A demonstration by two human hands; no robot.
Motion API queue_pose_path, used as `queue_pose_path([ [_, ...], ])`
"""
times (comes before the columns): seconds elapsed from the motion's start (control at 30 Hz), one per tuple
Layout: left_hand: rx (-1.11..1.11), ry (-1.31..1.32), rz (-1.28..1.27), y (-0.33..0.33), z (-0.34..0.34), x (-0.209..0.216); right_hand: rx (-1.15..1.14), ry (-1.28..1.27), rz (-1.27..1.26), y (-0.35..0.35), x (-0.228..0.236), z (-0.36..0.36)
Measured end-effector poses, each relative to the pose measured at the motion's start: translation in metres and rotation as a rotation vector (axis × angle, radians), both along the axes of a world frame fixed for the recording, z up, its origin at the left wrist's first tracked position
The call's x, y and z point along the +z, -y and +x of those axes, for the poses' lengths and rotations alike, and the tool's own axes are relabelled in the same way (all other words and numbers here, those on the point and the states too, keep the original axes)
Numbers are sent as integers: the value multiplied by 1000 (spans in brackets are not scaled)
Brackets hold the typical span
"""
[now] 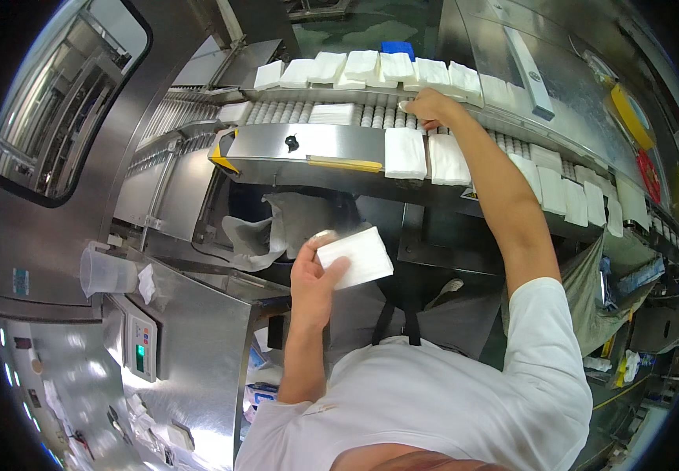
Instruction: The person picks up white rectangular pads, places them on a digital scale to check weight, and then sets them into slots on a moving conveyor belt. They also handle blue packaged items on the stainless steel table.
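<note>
My left hand (314, 276) is closed on a stack of folded white wipes (357, 257), held in front of my body below the conveyor. Across the conveyor reaches my right arm; my right hand (432, 107) is over the rollers (376, 116) with its fingers curled. Whatever those fingers may hold is hidden. Beyond that hand, a row of folded white stacks (361, 65) lies along the far rail. More white stacks (405, 153) hang over the near rail, close under my right forearm. Another white stack (332, 114) lies on the rollers to the left.
A steel rail (277, 146) with a black knob edges the conveyor. A clear panel (504, 47) covers its right part. At lower left, a steel table (206, 330) carries a digital scale (142, 345) and a plastic jug (108, 271). Something blue (397, 49) sits behind the far stacks.
</note>
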State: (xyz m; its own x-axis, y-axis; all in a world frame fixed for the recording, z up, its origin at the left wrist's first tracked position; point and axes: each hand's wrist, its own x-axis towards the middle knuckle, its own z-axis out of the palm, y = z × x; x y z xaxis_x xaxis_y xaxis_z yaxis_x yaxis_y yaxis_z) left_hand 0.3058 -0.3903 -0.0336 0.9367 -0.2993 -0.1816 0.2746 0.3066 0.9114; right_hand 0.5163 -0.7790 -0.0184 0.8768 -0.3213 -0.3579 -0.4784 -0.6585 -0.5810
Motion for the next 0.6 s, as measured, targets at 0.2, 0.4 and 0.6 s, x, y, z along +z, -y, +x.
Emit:
queue_pose_path([
  [0.2,89,60,1,-8,-1,2,9,317,-449,-19,16,-25],
  [0.4,-6,167,-85,18,17,15,365,561,178,-77,84,-168],
  [0.6,-136,250,-56,77,26,37,325,396,841,-93,50,-236],
])
